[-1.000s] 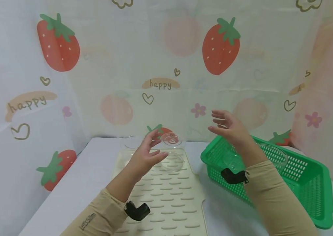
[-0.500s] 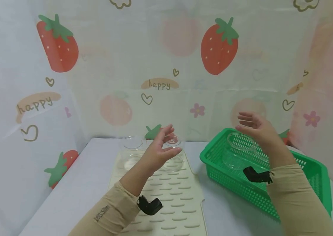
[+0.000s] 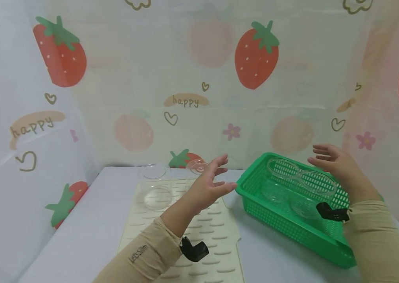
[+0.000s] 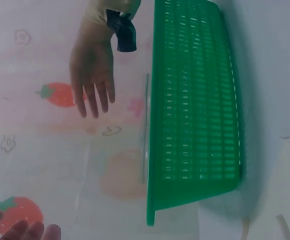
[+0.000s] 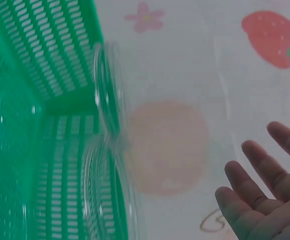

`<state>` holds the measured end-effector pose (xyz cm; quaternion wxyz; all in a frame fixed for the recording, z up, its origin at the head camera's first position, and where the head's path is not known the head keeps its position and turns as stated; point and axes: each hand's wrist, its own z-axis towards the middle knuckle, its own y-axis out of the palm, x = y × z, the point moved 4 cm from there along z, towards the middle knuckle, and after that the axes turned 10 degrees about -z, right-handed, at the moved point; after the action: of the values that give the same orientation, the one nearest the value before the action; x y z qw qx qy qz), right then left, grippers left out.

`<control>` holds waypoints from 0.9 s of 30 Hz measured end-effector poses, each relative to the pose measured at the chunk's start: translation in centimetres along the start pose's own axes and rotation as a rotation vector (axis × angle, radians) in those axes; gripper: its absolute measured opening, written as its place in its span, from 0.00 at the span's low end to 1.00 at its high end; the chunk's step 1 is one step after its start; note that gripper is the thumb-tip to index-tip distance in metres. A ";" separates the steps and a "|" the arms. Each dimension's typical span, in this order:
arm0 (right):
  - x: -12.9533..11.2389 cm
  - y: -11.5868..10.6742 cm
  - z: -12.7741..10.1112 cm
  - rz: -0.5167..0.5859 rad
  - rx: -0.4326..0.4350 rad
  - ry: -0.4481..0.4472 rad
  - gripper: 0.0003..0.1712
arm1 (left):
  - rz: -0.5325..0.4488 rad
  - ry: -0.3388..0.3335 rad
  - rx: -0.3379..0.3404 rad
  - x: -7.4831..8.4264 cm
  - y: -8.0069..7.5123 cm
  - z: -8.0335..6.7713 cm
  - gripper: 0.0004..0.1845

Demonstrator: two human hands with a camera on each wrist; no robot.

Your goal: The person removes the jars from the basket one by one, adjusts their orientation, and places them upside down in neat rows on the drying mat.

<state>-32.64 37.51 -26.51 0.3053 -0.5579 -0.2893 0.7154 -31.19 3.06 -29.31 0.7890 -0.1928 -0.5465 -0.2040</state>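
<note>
Green basket (image 3: pixel 291 232) sits right of the drying mat (image 3: pixel 199 243), two clear bowls (image 3: pixel 300 184) inside. Right hand (image 3: pixel 337 165), fingers spread and empty, has swung rightward above the bowls; left hand (image 3: pixel 208 186), also spread, followed toward the basket's rim.

Two bowls (image 3: pixel 300 182) in one basket (image 3: pixel 277 222); two glasses (image 3: pixel 155 186) on one mat (image 3: pixel 203 236); two hands (image 3: pixel 206 184).

White table (image 3: pixel 89 220), cream ridged mat (image 3: pixel 217 239) at centre, green slotted basket (image 3: pixel 291 230) at right
</note>
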 end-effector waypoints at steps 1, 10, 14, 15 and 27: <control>0.4 -0.2 -0.1 -0.005 -0.004 0.009 0.40 | -0.003 0.000 -0.007 0.0 0.3 0.1 0.40; 3.6 -1.0 -0.9 -0.029 -0.043 0.096 0.44 | 0.016 -0.034 -0.063 -0.4 3.3 0.9 0.39; 4.2 -1.0 -1.0 -0.022 -0.080 0.096 0.44 | 0.036 -0.035 -0.083 -0.8 4.4 1.0 0.38; 4.3 -1.0 -1.0 -0.020 -0.089 0.099 0.45 | 0.039 -0.041 -0.086 -0.9 4.6 1.0 0.39; 5.9 0.1 -1.5 -0.066 -0.263 0.096 0.51 | 0.037 -0.114 -0.098 -1.5 5.5 0.7 0.40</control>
<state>-32.28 42.00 -30.57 0.2664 -0.6169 -0.3840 0.6332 -29.30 8.23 -30.90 0.7499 -0.2527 -0.5762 -0.2046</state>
